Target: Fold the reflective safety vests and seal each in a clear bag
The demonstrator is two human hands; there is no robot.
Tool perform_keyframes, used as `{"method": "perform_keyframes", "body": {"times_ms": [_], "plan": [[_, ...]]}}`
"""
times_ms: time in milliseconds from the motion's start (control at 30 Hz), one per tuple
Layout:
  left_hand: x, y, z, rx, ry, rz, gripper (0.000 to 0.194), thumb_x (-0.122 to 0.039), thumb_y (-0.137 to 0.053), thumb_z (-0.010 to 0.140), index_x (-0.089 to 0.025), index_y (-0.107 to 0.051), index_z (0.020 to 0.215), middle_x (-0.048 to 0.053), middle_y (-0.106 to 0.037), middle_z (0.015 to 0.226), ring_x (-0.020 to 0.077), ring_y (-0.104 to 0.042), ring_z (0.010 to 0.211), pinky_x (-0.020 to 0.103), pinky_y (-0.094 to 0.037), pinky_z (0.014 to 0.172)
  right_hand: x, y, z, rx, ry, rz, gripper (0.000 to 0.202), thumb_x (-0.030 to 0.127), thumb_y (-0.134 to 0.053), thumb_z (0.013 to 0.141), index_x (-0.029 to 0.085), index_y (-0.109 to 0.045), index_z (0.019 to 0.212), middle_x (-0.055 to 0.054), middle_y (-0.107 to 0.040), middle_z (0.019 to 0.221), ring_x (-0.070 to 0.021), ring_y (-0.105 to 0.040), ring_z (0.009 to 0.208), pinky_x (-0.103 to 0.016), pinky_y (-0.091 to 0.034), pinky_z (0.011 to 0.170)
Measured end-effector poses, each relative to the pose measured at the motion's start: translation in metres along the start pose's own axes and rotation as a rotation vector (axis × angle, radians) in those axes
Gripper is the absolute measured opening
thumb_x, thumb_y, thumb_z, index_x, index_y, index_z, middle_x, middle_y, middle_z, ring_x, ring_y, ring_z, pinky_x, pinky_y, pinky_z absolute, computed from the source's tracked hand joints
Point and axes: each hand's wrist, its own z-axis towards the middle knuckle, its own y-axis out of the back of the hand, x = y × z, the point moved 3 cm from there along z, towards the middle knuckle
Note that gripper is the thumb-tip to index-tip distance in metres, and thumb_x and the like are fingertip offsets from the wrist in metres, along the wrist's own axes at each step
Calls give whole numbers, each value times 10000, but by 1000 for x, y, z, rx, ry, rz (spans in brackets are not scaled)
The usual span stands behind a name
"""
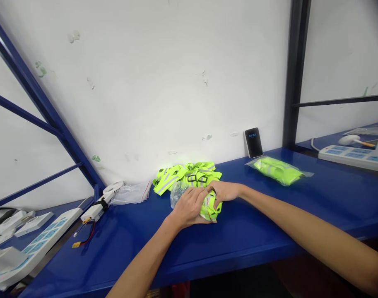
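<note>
My left hand [190, 207] is wrapped round a folded neon-yellow reflective strap bundle [210, 206] and the clear plastic bag [176, 193] about it. From the other side my right hand [226, 191] grips the same bundle, thumb pressed against its near face. How far the bundle sits inside the bag is hidden by my fingers. Just behind my hands lies a loose heap of neon-yellow reflective straps [176, 174] with black buckles and grey stripes. A bagged reflective strap [277, 169] rests flat to the right.
Several clear zip bags [133, 193] lie at left beside a white handheld fan [114, 187] and a battery pack with wires [91, 213]. A black-faced device [253, 142] leans on the wall. Power strips [42, 244] flank the blue table [238, 236].
</note>
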Motion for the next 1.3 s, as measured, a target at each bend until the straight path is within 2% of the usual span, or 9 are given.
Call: {"method": "perform_keyframes", "body": {"times_ms": [200, 367, 600, 733, 867, 1000, 1067, 1167, 1300], "plan": [[-5, 0, 5, 46, 10, 32, 651, -686, -485, 792, -132, -527, 1132, 195, -600, 1176, 312, -595, 1022, 437, -462, 868, -2, -11, 12, -130, 36, -45, 166, 263, -685, 652, 121, -671, 738, 53, -538, 602, -99, -439, 564, -203, -365, 515], [-6, -2, 6, 8, 119, 57, 394, -554, -472, 864, -187, -573, 966, 131, -635, 1020, 270, -608, 934, 406, -471, 802, 5, -22, 22, -339, 151, -135, 95, 147, -493, 657, 136, -585, 634, 28, -548, 622, -110, -442, 591, -210, -368, 528], [-10, -9, 11, -21, 143, 129, 383, -556, -472, 878, -188, -575, 889, 85, -624, 831, 256, -609, 868, 388, -463, 769, -6, -26, 28, -560, 69, -412, 70, 151, -531, 631, 159, -505, 565, 16, -528, 566, -126, -437, 555, -241, -321, 518], [-12, -7, 12, -20, 122, 102, 410, -573, -479, 868, -192, -585, 979, 94, -637, 866, 266, -617, 927, 404, -465, 820, -3, -29, 27, -486, 96, -431, 75, 152, -531, 672, 158, -561, 604, -4, -594, 612, -138, -491, 564, -246, -335, 526], [-5, -1, 10, -18, 123, 12, 566, -657, -540, 774, -208, -565, 1118, 110, -648, 993, 272, -619, 960, 413, -477, 853, 6, -25, 18, -433, 186, -275, 106, 151, -531, 726, 163, -636, 719, -9, -654, 728, -149, -548, 647, -246, -404, 583], [15, 9, -2, -77, 225, -38, 675, -636, -613, 719, -224, -491, 1240, 124, -601, 1136, 282, -585, 1055, 435, -464, 930, 3, -15, 8, -347, 73, -92, 177, 317, -647, 753, 163, -645, 839, 33, -585, 627, -115, -500, 522, -226, -378, 495], [25, 15, -10, -112, 287, -95, 740, -603, -647, 704, -221, -425, 1298, 133, -546, 1204, 292, -539, 1132, 450, -448, 964, 1, -10, 4, -369, 23, -81, 245, 403, -640, 776, 159, -624, 766, 42, -536, 566, -105, -464, 480, -224, -347, 468], [33, 22, -16, -147, 311, -213, 790, -557, -650, 710, -217, -336, 1351, 141, -471, 1273, 306, -466, 1212, 473, -413, 1004, 4, -6, 1, -481, 39, -169, 238, 390, -603, 811, 166, -600, 728, 26, -550, 603, -113, -479, 531, -228, -351, 508], [35, 23, -18, -134, 364, -266, 562, -404, -529, 853, -225, -332, 1348, 129, -469, 1284, 272, -459, 1215, 450, -390, 1020, 8, -8, 2, -539, 56, -270, 126, 286, -579, 814, 175, -579, 757, 17, -574, 659, -127, -516, 581, -239, -371, 558]]}}
